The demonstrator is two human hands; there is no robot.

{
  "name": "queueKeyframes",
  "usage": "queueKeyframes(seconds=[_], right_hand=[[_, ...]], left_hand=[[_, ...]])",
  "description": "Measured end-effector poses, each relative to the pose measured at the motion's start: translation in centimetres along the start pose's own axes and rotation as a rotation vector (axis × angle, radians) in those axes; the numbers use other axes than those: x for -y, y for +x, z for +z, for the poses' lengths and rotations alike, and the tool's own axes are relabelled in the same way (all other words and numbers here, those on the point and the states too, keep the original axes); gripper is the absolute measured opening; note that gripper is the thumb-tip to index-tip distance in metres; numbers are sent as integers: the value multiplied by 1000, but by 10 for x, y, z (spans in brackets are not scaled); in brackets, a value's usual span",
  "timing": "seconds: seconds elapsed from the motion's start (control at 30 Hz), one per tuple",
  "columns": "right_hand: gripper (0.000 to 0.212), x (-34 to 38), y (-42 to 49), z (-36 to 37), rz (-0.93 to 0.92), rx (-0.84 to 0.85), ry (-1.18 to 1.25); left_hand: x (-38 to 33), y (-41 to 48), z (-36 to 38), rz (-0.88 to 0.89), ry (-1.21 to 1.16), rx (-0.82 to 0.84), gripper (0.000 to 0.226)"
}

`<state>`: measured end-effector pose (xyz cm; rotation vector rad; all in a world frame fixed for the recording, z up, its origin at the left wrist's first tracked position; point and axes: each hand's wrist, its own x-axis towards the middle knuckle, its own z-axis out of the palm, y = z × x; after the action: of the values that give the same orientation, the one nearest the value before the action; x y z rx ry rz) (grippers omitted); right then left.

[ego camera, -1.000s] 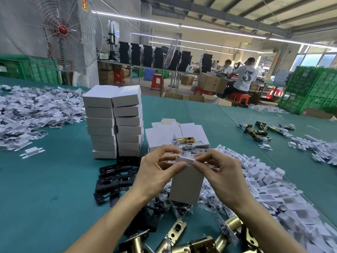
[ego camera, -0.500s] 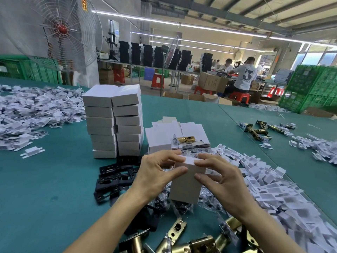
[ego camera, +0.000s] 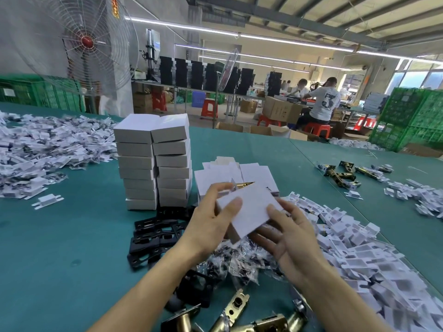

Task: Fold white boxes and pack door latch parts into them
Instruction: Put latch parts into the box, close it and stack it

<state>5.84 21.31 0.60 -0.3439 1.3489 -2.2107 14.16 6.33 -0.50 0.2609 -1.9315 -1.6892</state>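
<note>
A closed white box (ego camera: 249, 209) lies tilted between both hands above the green table (ego camera: 60, 248). My left hand (ego camera: 213, 221) grips its left end, thumb on the top face. My right hand (ego camera: 287, 233) holds its right side, thumb on top and fingers underneath. Behind it lies a stack of flat unfolded white boxes (ego camera: 215, 173) with a brass latch (ego camera: 243, 185) on it. Two stacks of packed white boxes (ego camera: 153, 161) stand to the left. Brass latch bodies (ego camera: 237, 307) lie at the near edge.
Black plates (ego camera: 153, 236) and small bagged parts (ego camera: 239, 259) lie under my hands. Heaps of white plastic pieces (ego camera: 359, 255) spread right, and another white heap (ego camera: 43, 149) far left. More brass latches (ego camera: 340, 171) lie far right. Green crates (ego camera: 412, 118), a fan (ego camera: 79, 44) and seated workers (ego camera: 323, 101) stand beyond.
The box stood upright while my fingers pressed its top flap shut; now it is closed and tipped over flat, lifted a little between both hands.
</note>
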Motion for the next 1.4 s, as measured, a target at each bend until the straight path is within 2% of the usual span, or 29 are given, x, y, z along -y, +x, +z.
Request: queueKeyframes(seconds=[0.1, 0.23, 0.33, 0.43, 0.57, 0.6, 0.63, 0.7, 0.77, 0.87, 0.93, 1.13, 1.3, 1.4], right_hand=[[26, -6, -4, 20, 104, 11, 120], [30, -18, -7, 42, 132, 14, 161], [37, -19, -9, 56, 147, 38, 173], [59, -19, -18, 64, 159, 146, 94], [108, -16, -24, 64, 138, 272, -9], [109, -15, -24, 65, 133, 304, -30], [103, -16, -25, 65, 129, 335, -49], [71, -19, -22, 65, 130, 365, -77], [39, -18, -13, 61, 128, 293, -70], [21, -10, 15, 51, 73, 81, -152], [13, -2, 36, 46, 21, 2, -266], [11, 3, 99, 55, -28, -51, -565], [20, -9, 123, 68, -40, -86, -779], [22, -16, 119, 71, -108, -132, -855]], left_hand=[[-8, 0, -1, 57, -18, -190, 17], [-15, -2, 2, 217, 39, -464, 16], [-18, -3, 4, 264, 65, -569, 19], [-18, 1, 3, 268, 101, -621, 19], [-23, 0, 3, 350, 135, -652, 18], [-23, 0, 3, 358, 138, -656, 17], [-23, -1, 3, 353, 138, -658, 16], [-22, 0, 2, 311, 135, -657, 17], [-21, 1, 0, 213, 134, -622, 20], [-21, 7, -7, 48, 84, -565, 22], [-22, 11, -14, -21, 4, -575, 25], [-17, 19, -28, -208, -199, -661, 22], [-20, 20, -35, -210, -246, -687, 20], [-20, 21, -37, -232, -271, -690, 21]])
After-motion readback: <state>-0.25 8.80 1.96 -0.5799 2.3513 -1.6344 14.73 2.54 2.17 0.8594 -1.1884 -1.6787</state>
